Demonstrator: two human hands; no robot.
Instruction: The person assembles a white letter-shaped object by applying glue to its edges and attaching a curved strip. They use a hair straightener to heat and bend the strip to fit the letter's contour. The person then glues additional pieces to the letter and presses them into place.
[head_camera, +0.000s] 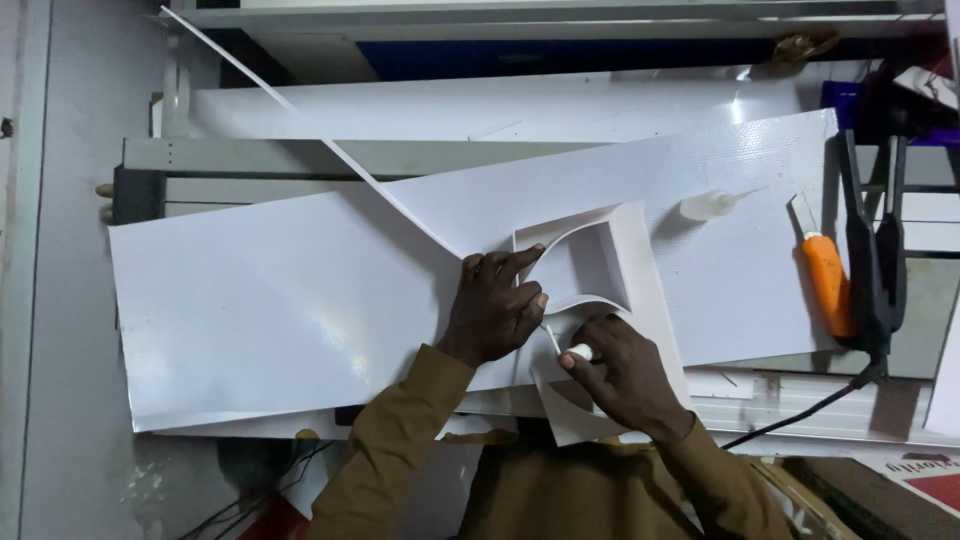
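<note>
1. The left hand (492, 308) presses down on a white shaped piece (600, 300) with a square cut-out and curved strips, forefinger stretched along the upper curved strip. Its grip is narrow: fingers bent onto the strip, not wrapped around anything.
2. The right hand (620, 372) pinches a small white glue bottle (572, 351) near its neck; this grip is closed on the bottle.
3. The bottle's thin nozzle points up and to the left, its tip just beside the left hand's fingertips, at the lower curved strip of the shaped piece.
4. The shaped piece lies between and under both hands, on top of a large white sheet (280, 320) that spreads across the table (250, 160).
5. A second glue bottle (712, 205) lies on its side on the sheet, well apart from the hands, to the upper right.
6. An orange-handled utility knife (826, 275) lies farther right, just beside a black hand tool (872, 250) with a cable.
7. A thin white strip (300, 125) runs diagonally from the upper left down toward the shaped piece.
</note>
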